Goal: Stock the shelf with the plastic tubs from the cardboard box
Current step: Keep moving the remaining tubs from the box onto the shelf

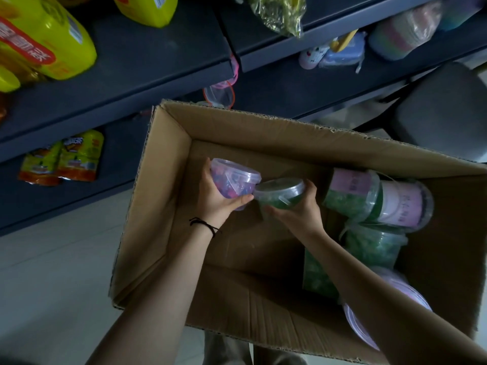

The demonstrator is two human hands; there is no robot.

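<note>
An open cardboard box sits on the floor in front of a dark shelf. Inside the box, my left hand grips a clear plastic tub with purple contents, tilted. Beside it, my right hand holds a clear tub with green contents. The two tubs touch. Several more tubs lie at the box's right side: green ones with pale purple labels, another green one, and a purple-lidded tub partly hidden by my right forearm.
Yellow bottles stand on the upper left shelf. Yellow-orange packets lie on the lower shelf. A clear tub with a pink rim sits behind the box. Pastel goods fill the right shelf. A dark stool stands at right.
</note>
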